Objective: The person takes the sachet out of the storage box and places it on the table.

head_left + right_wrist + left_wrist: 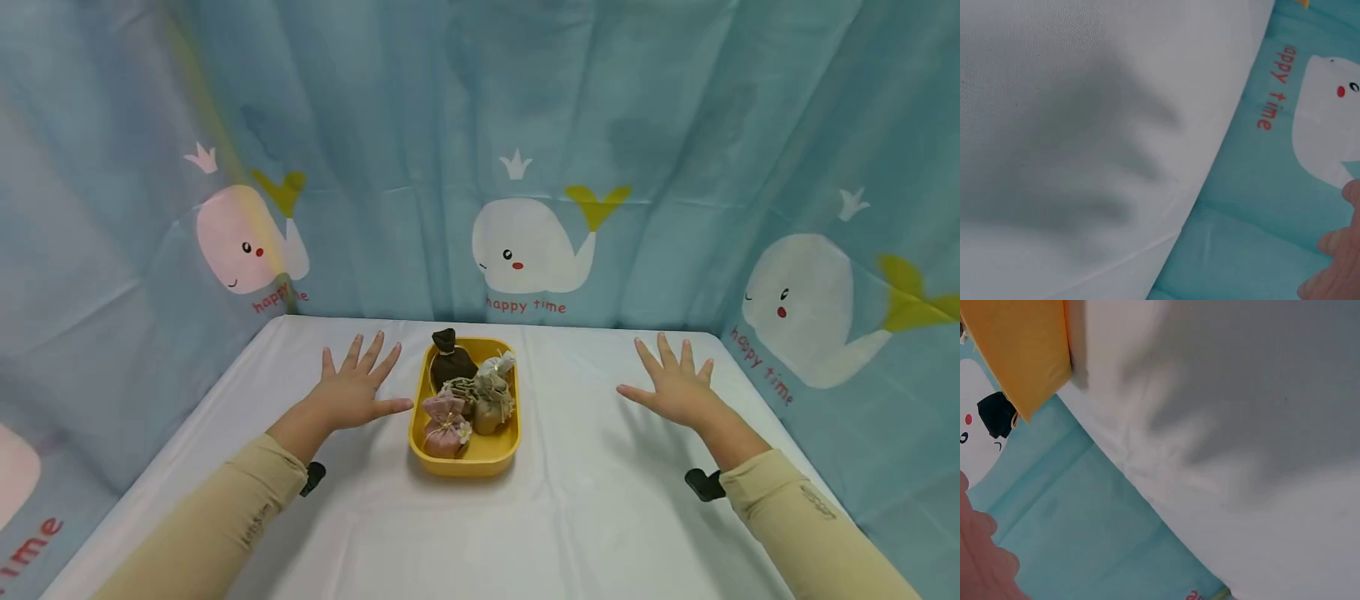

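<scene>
Spread the left hand (352, 396) and right hand (678, 387) over the white table (585, 500), fingers apart, gripping nothing, either side of the mid-table yellow tray (465, 467) of cloth pouches (468, 392). Judged as a ready pose before any pick, calling for a short inward reach over the rim, shortest from the left. Found open cloth around the tray, with the whale curtain (525, 125) close behind the table's back and side edges.

The white cloth-covered table (585, 517) lies bare on both sides of the yellow oblong plastic tray (495, 454), so a hand could sweep freely to the left and right of it and across the whole near stretch in front. The tray sits in the middle towards the back, crowded with small tied fabric pouches (468, 392) (a dark brown one, a pink one and some beige ones, packed touching each other), which leaves little room to reach between them. The blue whale-printed curtain (525, 167) closes the table in behind and on both sides.
</scene>
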